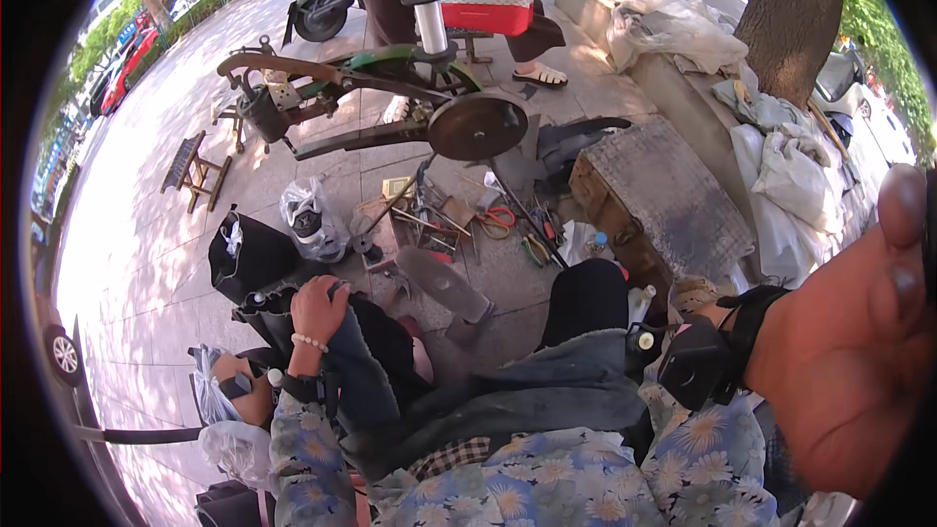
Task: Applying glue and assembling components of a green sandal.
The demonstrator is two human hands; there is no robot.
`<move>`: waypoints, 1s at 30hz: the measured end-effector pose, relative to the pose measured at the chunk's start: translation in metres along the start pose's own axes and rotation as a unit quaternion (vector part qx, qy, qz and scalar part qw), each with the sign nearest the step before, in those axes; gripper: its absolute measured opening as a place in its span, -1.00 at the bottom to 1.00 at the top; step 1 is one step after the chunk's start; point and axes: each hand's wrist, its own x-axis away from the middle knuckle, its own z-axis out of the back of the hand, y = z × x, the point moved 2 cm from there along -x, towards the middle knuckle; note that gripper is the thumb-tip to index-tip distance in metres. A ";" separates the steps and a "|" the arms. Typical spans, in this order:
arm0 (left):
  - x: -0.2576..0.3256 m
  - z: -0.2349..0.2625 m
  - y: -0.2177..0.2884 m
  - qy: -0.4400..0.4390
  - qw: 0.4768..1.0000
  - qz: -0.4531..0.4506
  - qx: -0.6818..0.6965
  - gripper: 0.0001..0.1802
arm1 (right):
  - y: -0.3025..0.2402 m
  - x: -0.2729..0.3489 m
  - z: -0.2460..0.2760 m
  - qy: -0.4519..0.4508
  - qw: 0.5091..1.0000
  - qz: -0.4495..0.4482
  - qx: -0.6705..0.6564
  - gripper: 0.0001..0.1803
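Observation:
My left hand (320,310), with a beaded bracelet at the wrist, lies on the dark cloth over my left knee. Its fingers are laid out over the cloth, and nothing shows in its grip. Raised close to the camera at the right rim is my right hand (849,361). Most of its fingers run out of the picture, so whether they hold anything is hidden. A small black camera-like box (695,363) is strapped at that wrist. Between my knees stands a worn shoe-shaped metal anvil (444,285). Beyond it lies a pile of hand tools (439,220) with red-handled scissors (496,222).
An old hand-cranked sewing machine (390,98) with a white thread spool (429,24) stands ahead. Behind it a person holds a red and white box (488,15). A worn wooden chest (664,205) sits right; a black bag (249,254) and small stool (198,171) are left.

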 end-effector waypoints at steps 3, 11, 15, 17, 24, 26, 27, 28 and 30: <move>0.000 -0.002 0.000 0.003 1.000 -0.009 0.002 -0.70 | 0.001 0.015 0.002 0.004 0.999 -0.023 0.027 -0.53; -0.002 -0.005 -0.002 -0.012 1.000 0.005 -0.001 -0.66 | 0.010 0.042 0.006 0.027 0.987 -0.104 0.123 -0.57; -0.006 -0.008 0.002 -0.024 1.000 0.011 0.002 -0.65 | 0.018 0.049 0.007 0.074 0.970 -0.160 0.166 -0.59; -0.007 -0.010 0.002 -0.025 1.000 0.016 -0.007 -0.65 | 0.021 0.050 0.002 0.037 0.971 -0.152 0.180 -0.60; -0.013 -0.009 0.012 -0.022 1.000 -0.006 0.000 -0.64 | 0.038 0.063 -0.027 0.049 0.951 -0.244 0.186 -0.74; -0.015 -0.007 0.015 -0.037 0.999 0.000 -0.025 -0.65 | 0.054 0.072 -0.040 0.071 0.957 -0.238 0.148 -0.73; -0.016 -0.006 0.016 -0.038 0.999 -0.010 -0.021 -0.66 | 0.063 0.077 -0.045 0.059 0.956 -0.260 0.124 -0.73; -0.016 -0.005 0.017 -0.037 0.999 -0.001 -0.036 -0.66 | 0.073 0.083 -0.050 0.053 0.950 -0.289 0.103 -0.72; -0.016 -0.003 0.019 -0.040 0.999 0.002 -0.029 -0.67 | 0.097 0.091 -0.064 0.069 0.946 -0.312 0.052 -0.73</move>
